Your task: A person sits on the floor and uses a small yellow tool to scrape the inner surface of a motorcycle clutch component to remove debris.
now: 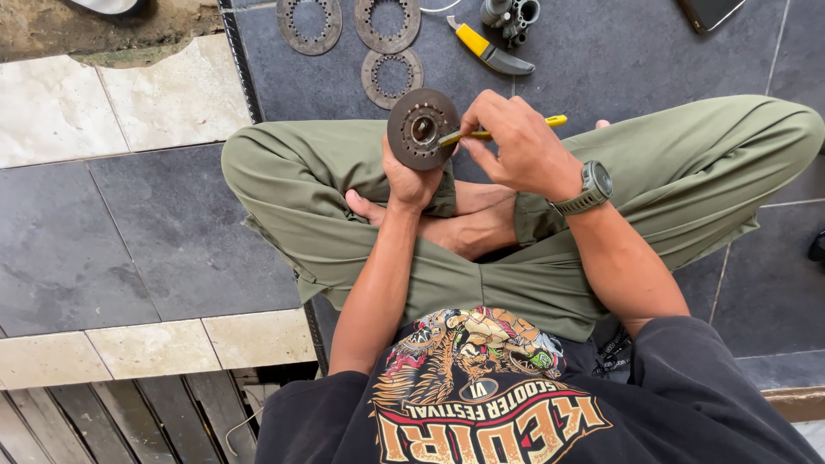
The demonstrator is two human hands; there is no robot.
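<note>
I sit cross-legged on a tiled floor. My left hand [407,179] holds up a round, dark metal disc [420,129] with a central hole and a ring of small holes. My right hand [513,142], with a grey watch on its wrist, grips a slim yellow-handled tool [550,121]. The tool's tip rests on the disc's face near the centre hole. Both hands are above my green-trousered knees.
Three flat toothed metal rings [392,76] lie on the dark tiles ahead. A yellow-handled knife [487,51] and a grey metal part [510,15] lie beyond them. A dark phone [709,11] sits at the far right. Wooden slats [129,421] are at the lower left.
</note>
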